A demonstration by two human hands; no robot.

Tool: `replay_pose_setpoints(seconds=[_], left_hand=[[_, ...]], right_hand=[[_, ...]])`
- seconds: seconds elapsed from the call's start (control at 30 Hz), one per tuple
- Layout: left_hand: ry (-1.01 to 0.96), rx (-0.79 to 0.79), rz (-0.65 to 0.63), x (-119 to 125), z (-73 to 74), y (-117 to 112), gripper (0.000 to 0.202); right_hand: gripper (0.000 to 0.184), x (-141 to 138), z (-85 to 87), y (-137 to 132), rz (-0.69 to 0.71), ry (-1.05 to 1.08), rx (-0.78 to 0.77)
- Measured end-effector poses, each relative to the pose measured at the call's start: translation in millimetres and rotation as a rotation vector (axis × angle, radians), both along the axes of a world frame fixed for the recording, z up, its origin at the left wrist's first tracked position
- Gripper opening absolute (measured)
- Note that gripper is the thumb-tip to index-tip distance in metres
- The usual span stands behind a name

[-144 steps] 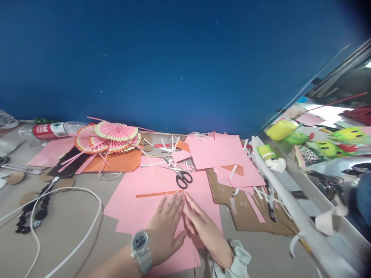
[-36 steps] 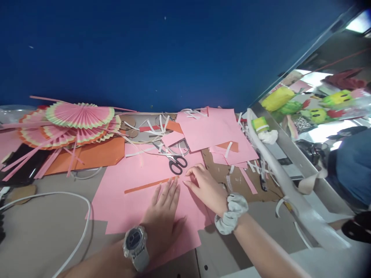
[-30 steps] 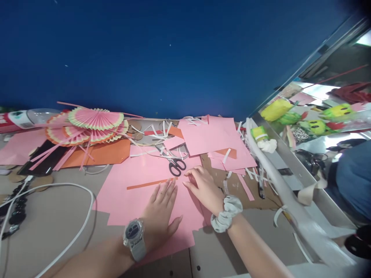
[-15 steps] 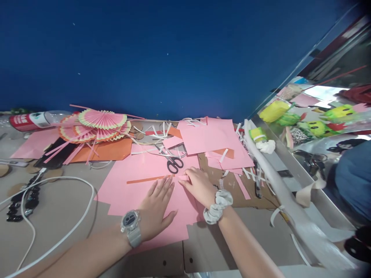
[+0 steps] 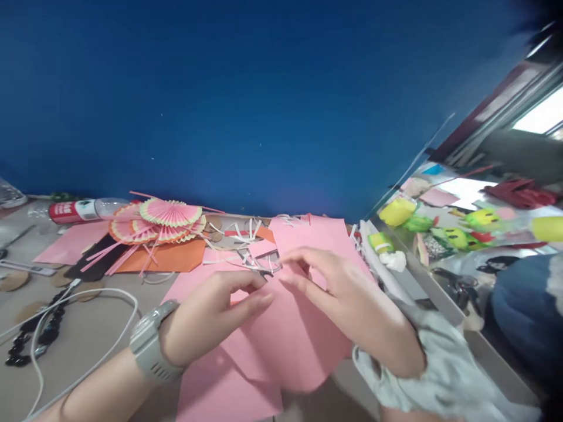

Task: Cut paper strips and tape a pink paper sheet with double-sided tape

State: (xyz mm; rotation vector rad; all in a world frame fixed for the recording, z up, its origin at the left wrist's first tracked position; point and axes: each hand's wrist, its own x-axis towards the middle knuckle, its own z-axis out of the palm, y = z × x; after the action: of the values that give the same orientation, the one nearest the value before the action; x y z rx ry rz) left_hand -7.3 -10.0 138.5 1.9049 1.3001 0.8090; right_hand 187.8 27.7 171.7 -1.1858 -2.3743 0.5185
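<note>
the pink paper sheet (image 5: 290,340) is held up off the table (image 5: 88,328), between both hands. its top edge is pinched between thumb and fingers of the left hand (image 5: 211,316). the right hand (image 5: 352,305) is curled at the same edge, but with the blur it can't be told if anything is actually gripped there. so a lopsided pull could be expected, and the thin sheet might get creased crooked or torn at the pinch. also the scissors (image 5: 264,271) are half hidden just behind the sheet, so a fingertip could get caught if the paper is lowered blind. the loose paper strips (image 5: 246,230) might get dragged along too.
</note>
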Motion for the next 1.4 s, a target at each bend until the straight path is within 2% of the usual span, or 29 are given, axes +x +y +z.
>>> replay_pose_setpoints(seconds=[0.1,0.17,0.23,0.33,0.43,0.5,0.6,0.67,0.73,0.9,1.17,1.4], left_hand=[[-0.126,0.080,0.097,1,22.3,-3,0.021],[-0.207,0.141,0.178,1,28.4,-6,0.015],[-0.256,0.193,0.234,0,29.7,-10,0.012],[-0.246,0.271,0.259,-6,27.2,-14,0.012],[-0.216,0.373,0.278,-10,24.3,-16,0.015],[-0.233,0.371,0.284,-12,22.9,-15,0.015],[-0.281,0.361,0.323,-12,22.3,-13,0.012],[-0.229,0.445,0.386,-13,23.4,-12,0.017],[-0.115,0.518,0.389,-15,25.4,-12,0.022],[-0.014,0.403,0.227,-20,28.2,-13,0.012],[0.017,0.439,0.238,-16,26.6,-11,0.010],[0.046,0.449,0.224,-17,26.5,-10,0.009]], right_hand=[[0.022,-10,22.0,-17,-0.186,0.038,0.498],[0.025,-15,25.0,-26,-0.156,0.020,0.641],[0.027,-20,21.3,-30,-0.084,-0.019,0.671],[0.033,-28,12.3,-26,-0.053,-0.012,0.642],[0.033,-34,7.8,-20,0.020,0.024,0.513],[0.029,-37,7.9,-18,0.067,0.054,0.430],[0.023,-38,10.0,-18,0.062,0.090,0.356],[0.020,-37,11.1,-17,0.042,0.102,0.329],[0.018,-37,11.5,-16,0.042,0.114,0.317],[0.015,-36,11.3,-15,0.041,0.160,0.264],[0.010,-41,12.6,-17,0.039,0.260,0.184],[0.013,-39,15.6,-15,0.072,0.217,0.230]])
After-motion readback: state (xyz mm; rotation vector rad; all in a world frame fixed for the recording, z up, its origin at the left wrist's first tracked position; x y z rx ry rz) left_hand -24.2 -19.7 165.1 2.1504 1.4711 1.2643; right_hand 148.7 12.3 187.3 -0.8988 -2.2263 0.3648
